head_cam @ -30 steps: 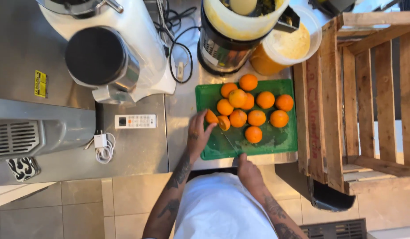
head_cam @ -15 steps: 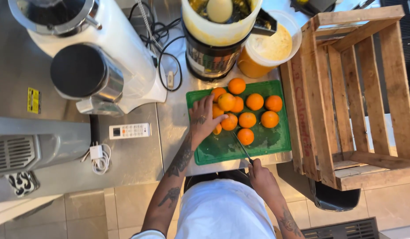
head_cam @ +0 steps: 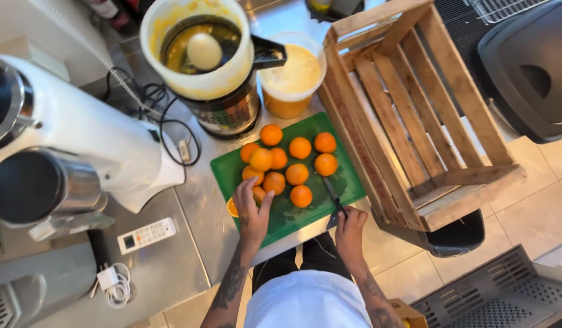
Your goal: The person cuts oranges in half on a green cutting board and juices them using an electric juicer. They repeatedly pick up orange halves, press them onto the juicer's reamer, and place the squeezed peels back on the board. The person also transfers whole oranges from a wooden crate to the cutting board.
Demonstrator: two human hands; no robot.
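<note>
Several whole oranges lie on a green cutting board on a steel counter. My left hand rests at the board's left edge, fingers curled around an orange, with a cut orange half just left of it. My right hand at the board's near edge holds a black-handled knife, its blade pointing up onto the board toward the oranges.
A citrus juicer stands behind the board with a tub of orange juice beside it. An empty wooden crate sits right of the board. A white machine, a remote control and a charger lie left.
My left hand has slid from among the oranges to the board's left edge. My right hand now has the knife lying on the board. The view has shifted toward the crate.
</note>
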